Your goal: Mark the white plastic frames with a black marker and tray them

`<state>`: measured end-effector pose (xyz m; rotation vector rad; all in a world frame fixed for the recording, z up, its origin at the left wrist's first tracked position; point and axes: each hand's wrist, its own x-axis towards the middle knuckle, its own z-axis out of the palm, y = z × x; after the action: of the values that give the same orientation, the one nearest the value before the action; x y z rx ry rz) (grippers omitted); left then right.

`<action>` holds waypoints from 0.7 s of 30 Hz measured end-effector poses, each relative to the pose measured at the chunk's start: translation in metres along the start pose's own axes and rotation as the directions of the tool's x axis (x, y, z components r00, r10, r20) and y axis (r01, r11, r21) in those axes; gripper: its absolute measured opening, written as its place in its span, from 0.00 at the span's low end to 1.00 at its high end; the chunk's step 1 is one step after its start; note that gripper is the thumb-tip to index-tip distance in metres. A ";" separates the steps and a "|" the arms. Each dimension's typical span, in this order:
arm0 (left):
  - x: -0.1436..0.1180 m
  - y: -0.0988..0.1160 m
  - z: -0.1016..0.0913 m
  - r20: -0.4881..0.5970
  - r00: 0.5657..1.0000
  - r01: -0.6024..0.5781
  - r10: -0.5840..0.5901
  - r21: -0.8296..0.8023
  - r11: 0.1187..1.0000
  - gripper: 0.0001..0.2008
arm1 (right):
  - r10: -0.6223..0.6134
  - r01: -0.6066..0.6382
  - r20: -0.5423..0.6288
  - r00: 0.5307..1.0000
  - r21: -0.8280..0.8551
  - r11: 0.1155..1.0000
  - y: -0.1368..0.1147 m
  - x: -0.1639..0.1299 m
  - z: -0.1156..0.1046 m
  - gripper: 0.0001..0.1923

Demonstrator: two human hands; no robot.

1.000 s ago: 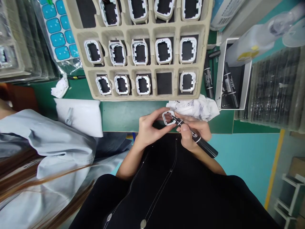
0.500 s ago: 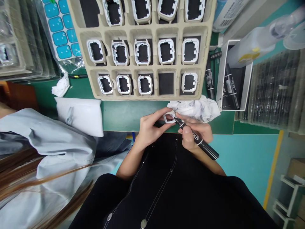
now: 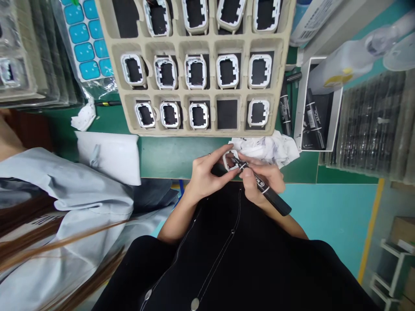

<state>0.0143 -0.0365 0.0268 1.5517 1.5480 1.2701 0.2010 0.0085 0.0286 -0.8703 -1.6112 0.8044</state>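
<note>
White frame in left hand; right hand grips one marker.

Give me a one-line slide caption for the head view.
Left hand holds a white watch frame while right hand touches a black marker to it, below a pulp tray of frames.

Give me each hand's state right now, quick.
Left hand: closed on the white frame.
Right hand: closed on the black marker, its tip at the frame.
</note>
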 end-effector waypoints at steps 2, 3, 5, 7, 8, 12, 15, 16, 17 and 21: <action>0.001 -0.001 -0.001 0.013 1.000 0.020 -0.020 0.000 1.000 0.30 | -0.030 0.030 -0.009 1.000 0.029 0.999 0.002 0.000 0.000 0.06; 0.001 -0.002 -0.001 0.020 0.999 0.025 -0.025 0.001 1.000 0.31 | -0.056 0.056 -0.010 0.998 0.044 0.997 0.003 0.001 0.000 0.05; 0.001 -0.005 -0.002 0.031 0.999 0.019 -0.019 -0.006 1.000 0.31 | -0.127 0.128 -0.018 0.992 0.077 0.989 0.006 0.002 0.000 0.06; 0.001 -0.007 -0.002 0.038 0.999 0.006 -0.005 -0.014 1.000 0.32 | -0.182 0.183 -0.019 0.983 0.104 0.978 0.007 0.005 0.001 0.06; 0.001 -0.008 -0.002 0.041 0.999 0.003 -0.003 -0.014 1.000 0.33 | -0.196 0.196 -0.016 0.981 0.113 0.974 0.007 0.006 0.001 0.07; 0.000 -0.008 -0.002 0.049 0.999 0.013 -0.013 -0.002 1.000 0.33 | -0.188 0.189 -0.013 0.982 0.126 0.974 0.006 0.007 0.001 0.09; -0.001 -0.007 0.000 0.031 1.000 -0.001 0.000 0.014 1.000 0.32 | -0.190 0.193 -0.036 0.981 0.123 0.973 0.008 0.004 0.001 0.09; -0.001 -0.007 0.001 0.022 1.000 -0.013 0.012 0.023 1.000 0.32 | -0.185 0.189 -0.046 0.982 0.117 0.975 0.010 0.002 0.002 0.09; -0.001 -0.007 0.002 0.015 1.000 -0.027 0.026 0.032 0.999 0.31 | -0.170 0.176 -0.060 0.984 0.111 0.978 0.012 -0.001 0.002 0.09; -0.002 -0.004 0.002 0.005 0.998 -0.067 0.067 0.060 0.996 0.32 | -0.049 0.058 -0.091 0.995 0.101 0.993 0.021 -0.015 0.001 0.08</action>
<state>0.0152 -0.0379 0.0218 1.6554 1.5573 1.2675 0.2051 0.0060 0.0034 -0.7755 -1.4957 0.7937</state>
